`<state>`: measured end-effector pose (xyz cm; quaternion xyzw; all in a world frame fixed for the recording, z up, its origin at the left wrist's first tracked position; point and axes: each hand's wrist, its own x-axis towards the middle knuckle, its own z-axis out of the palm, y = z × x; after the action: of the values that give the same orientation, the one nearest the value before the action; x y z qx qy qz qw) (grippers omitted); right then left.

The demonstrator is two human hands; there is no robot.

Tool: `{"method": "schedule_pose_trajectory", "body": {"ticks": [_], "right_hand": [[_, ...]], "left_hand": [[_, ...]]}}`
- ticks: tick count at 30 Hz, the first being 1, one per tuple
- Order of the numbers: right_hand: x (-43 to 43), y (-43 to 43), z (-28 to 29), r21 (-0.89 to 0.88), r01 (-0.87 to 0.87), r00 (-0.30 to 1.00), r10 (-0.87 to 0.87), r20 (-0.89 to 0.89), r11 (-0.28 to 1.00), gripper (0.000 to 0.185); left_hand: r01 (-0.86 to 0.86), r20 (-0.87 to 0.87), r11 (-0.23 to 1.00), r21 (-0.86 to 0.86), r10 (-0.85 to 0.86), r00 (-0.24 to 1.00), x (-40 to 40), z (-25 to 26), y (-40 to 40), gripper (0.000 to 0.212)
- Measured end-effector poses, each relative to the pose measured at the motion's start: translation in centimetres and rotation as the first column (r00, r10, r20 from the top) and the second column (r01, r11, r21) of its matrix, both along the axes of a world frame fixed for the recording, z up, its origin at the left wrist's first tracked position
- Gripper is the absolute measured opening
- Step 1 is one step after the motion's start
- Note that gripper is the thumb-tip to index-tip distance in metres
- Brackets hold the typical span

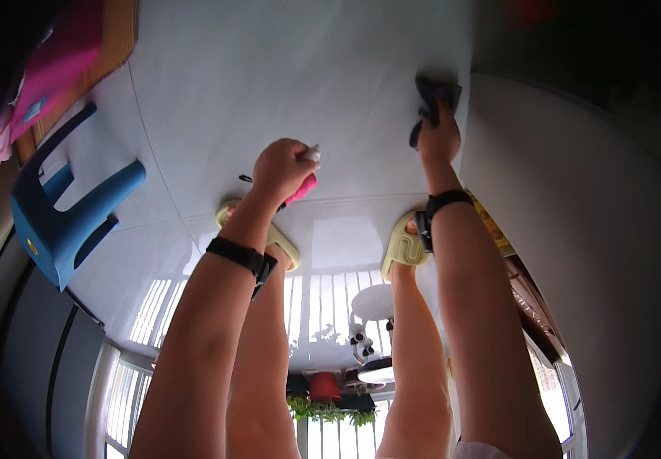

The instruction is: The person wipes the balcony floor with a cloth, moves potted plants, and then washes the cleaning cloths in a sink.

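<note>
My left hand (284, 172) is closed on a small crumpled white item (312, 154), perhaps tissue or cloth. A bright pink thing (303, 190) shows just below that hand; whether the hand grips it too is unclear. Farther right, my right hand (440, 135) holds a dark, slightly blurred item (438, 97), possibly cloth or footwear, over the pale glossy floor (307, 74). A small black item (245, 178) is seen left of my left hand. Both wrists wear black straps.
A blue plastic stool (60, 224) lies at the left, near pink fabric (66, 63). My feet wear light green slippers (405, 246). A large pale panel (537, 201) stands at the right. Potted plants (324, 387) and a white round-based object (376, 370) are behind my legs.
</note>
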<state>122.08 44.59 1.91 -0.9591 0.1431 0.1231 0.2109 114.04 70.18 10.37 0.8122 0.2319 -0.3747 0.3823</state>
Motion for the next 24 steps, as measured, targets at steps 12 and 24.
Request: {"method": "schedule_pose_trajectory", "body": {"ticks": [12,24], "right_hand": [[-9.8,10.9,2.1,0.159,-0.477,0.878,0.478,0.03,0.865,0.036],[-11.6,4.3,4.3,0.594,0.802,0.597,-0.089,-0.797,0.058,0.028]], "left_hand": [[-0.012,0.011,0.998,0.061,0.011,1.0,-4.3,0.2,2.5,0.033],[-0.019,-0.021,0.992,0.128,0.021,1.0,-5.2,1.2,5.5,0.027]]}}
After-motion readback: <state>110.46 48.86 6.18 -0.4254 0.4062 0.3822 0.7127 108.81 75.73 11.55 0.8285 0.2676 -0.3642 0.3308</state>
